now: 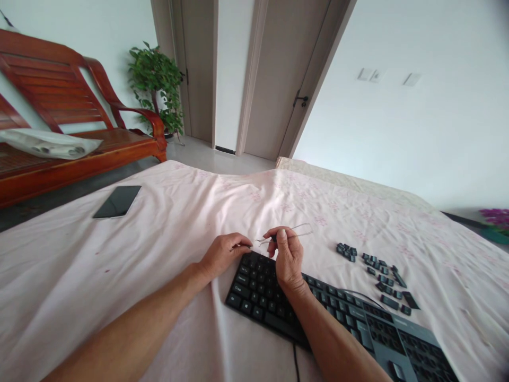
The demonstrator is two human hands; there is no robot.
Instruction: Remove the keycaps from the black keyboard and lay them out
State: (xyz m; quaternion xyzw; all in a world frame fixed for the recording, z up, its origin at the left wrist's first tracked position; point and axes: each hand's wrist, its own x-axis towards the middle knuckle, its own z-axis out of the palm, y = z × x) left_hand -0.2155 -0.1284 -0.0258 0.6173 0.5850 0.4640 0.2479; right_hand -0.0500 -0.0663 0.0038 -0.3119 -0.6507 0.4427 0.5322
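Observation:
A black keyboard (pixel 258 297) lies at a slant on the pink floral cloth. Its left part has keycaps in place, while on the right the key sockets (pixel 384 331) are bare. My left hand (pixel 226 253) is closed on the keyboard's far left corner, thumb and fingers at the edge. Above the keys, my right hand (pixel 289 257) grips a wire keycap puller (pixel 303 229) by its dark middle; wire ends stick out on both sides of the fist. Several loose black keycaps (pixel 384 270) lie in a group beyond the keyboard, to the right.
A phone (pixel 118 202) lies on the cloth (pixel 178 212) at the left. The keyboard's cable (pixel 296 361) runs toward me. Past the cloth stand a wooden bench (pixel 135 146) with a plastic bag (pixel 51 143) and a potted plant (pixel 155 79). A thin stick (pixel 475 324) lies far right.

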